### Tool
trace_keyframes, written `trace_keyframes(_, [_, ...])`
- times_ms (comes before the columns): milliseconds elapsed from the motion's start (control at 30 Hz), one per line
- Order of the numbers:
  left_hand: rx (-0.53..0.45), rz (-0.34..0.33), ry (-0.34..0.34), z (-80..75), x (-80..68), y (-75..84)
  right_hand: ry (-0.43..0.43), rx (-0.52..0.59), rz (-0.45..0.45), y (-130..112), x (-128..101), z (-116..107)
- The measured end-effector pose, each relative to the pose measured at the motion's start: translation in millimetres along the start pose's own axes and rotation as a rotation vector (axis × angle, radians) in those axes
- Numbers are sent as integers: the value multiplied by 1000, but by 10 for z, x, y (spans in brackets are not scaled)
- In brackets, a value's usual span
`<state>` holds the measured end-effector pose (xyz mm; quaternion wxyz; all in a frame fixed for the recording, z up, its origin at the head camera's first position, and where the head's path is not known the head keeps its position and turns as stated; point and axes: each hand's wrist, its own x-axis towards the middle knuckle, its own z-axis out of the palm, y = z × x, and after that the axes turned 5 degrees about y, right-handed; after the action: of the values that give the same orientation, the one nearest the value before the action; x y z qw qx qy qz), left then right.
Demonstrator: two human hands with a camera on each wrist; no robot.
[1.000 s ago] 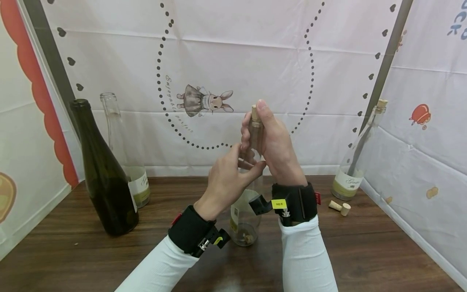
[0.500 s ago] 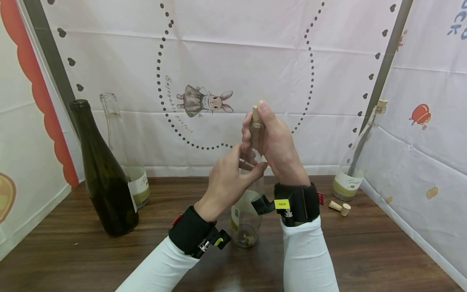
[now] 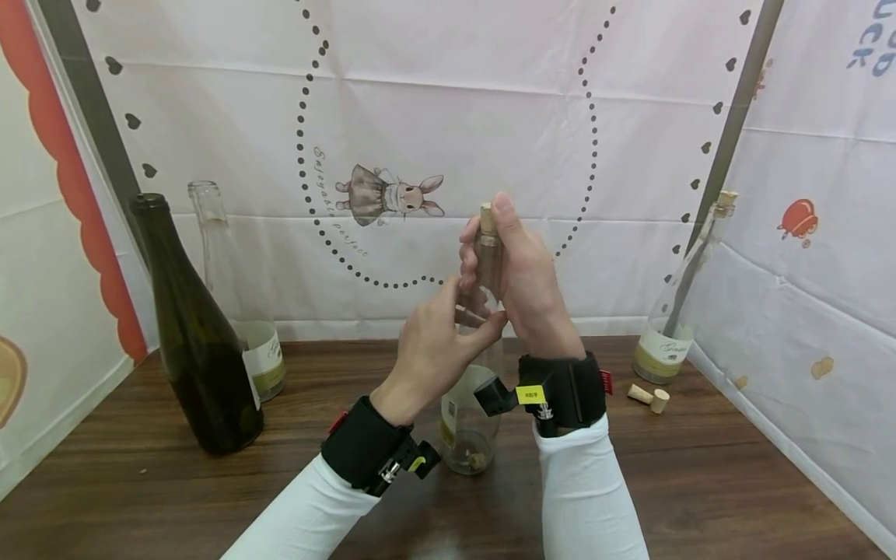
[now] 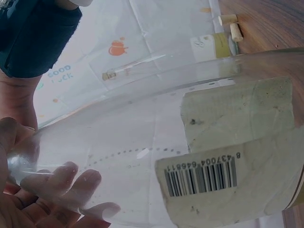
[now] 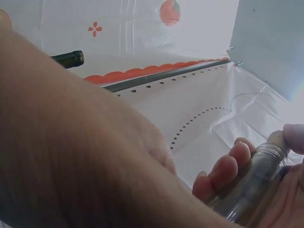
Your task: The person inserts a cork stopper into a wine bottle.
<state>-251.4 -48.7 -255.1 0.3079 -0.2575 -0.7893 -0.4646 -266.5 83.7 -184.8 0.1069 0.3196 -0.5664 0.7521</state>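
A clear bottle [image 3: 470, 404] stood upright at the tabletop's [image 3: 140, 498] centre, a cork [image 3: 486, 218] seated in its mouth and another small cork [image 3: 477, 460] lying inside at the bottom. The right hand [image 3: 525, 280] had its grip wrapped round the bottle's neck, thumb pressed against the cork at the top. The left hand [image 3: 434, 342], at 7 o'clock from the right, curled its grip round the bottle's shoulder below. At 9 o'clock stood a dark bottle [image 3: 192, 334] with an open clear bottle [image 3: 238, 295] just behind it. At 3 o'clock a corked bottle [image 3: 682, 299] stood near the backdrop, two loose corks [image 3: 649, 397] lying just beside its base.
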Motion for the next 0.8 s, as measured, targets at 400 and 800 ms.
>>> trace_keyframes(400, [-21, -12, -11, -15, -8, -17, 13, -39, 40, -5, -36, -25])
trace_keyframes(800, [-9, -9, -37, -38, -15, 2, -41, -453, 85, -168, -157, -193])
